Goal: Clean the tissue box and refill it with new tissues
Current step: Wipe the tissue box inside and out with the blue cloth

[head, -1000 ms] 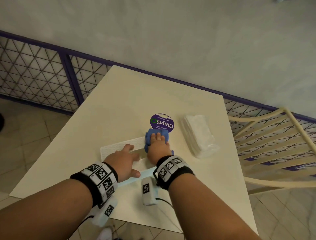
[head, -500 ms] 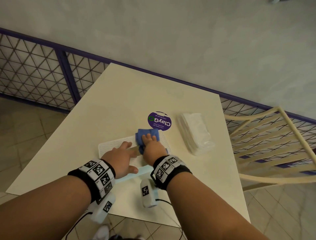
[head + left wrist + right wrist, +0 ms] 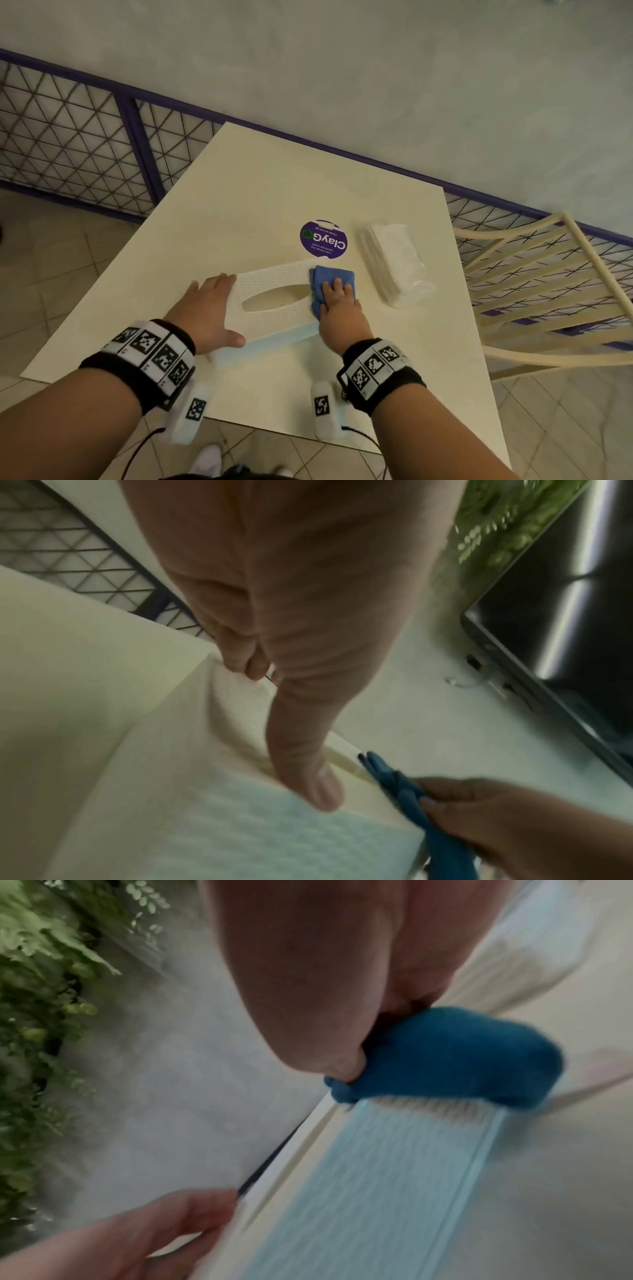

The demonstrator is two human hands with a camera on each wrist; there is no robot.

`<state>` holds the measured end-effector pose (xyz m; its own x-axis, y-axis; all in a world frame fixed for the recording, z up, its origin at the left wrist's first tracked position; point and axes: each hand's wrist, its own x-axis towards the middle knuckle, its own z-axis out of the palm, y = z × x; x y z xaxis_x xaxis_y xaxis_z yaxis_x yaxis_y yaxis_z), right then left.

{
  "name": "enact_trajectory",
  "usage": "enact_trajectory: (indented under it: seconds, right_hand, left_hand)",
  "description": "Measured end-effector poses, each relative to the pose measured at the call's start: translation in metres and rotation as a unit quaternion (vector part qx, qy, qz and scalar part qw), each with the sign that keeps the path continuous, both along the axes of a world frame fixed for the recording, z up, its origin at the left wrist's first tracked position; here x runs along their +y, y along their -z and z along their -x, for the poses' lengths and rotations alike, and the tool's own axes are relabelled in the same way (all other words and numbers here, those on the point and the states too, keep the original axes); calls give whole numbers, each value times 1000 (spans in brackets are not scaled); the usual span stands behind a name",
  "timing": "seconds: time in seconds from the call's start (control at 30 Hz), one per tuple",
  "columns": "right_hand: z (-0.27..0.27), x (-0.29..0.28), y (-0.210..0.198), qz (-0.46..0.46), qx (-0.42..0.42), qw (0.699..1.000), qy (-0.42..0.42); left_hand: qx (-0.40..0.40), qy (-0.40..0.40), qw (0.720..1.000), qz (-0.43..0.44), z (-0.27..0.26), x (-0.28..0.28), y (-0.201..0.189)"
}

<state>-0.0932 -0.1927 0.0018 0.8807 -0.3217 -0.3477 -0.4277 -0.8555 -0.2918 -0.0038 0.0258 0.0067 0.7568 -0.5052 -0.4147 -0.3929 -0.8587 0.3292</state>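
The tissue box (image 3: 270,282), white with a dotted top, an oval opening and a pale blue side, lies on the cream table (image 3: 257,192). My left hand (image 3: 205,308) grips its left end, fingers over the far edge and thumb against the near side. In the left wrist view that thumb (image 3: 308,777) lies along the box (image 3: 257,831). My right hand (image 3: 337,301) holds a folded blue cloth (image 3: 329,275) and presses it on the right end of the box top. In the right wrist view the cloth (image 3: 462,1056) sits on the box's edge (image 3: 394,1177). A clear-wrapped pack of new tissues (image 3: 394,263) lies right of the box.
A round purple ClayGo sticker (image 3: 323,238) is on the table just beyond the box. A cream chair (image 3: 548,291) stands close to the table's right side. A purple-framed mesh fence (image 3: 85,137) runs behind the table, and the table's near edge is close to my wrists.
My right hand has slid the blue cloth from the middle of the box top to its right end. My left hand has shifted off the top to the left end, uncovering the oval opening.
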Motion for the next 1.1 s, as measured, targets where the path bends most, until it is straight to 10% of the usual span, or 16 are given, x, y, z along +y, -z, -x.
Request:
enact_trajectory:
  seconds: [0.3,0.6,0.93,1.1]
  right_hand:
    - [-10,84,6,-95,-17,966,-241]
    - [12,-34,13,-48,-37,995,-85]
    - [-18,67,6,-58,-30,927,-369]
    - [7,13,11,-133,-31,965,-224]
  left_hand:
    - [-1,13,1000,16,-7,3,2]
    - [13,44,999,-6,-14,13,1]
    - [-9,45,999,4,-9,8,1]
    - [-1,43,999,-13,-12,11,-1]
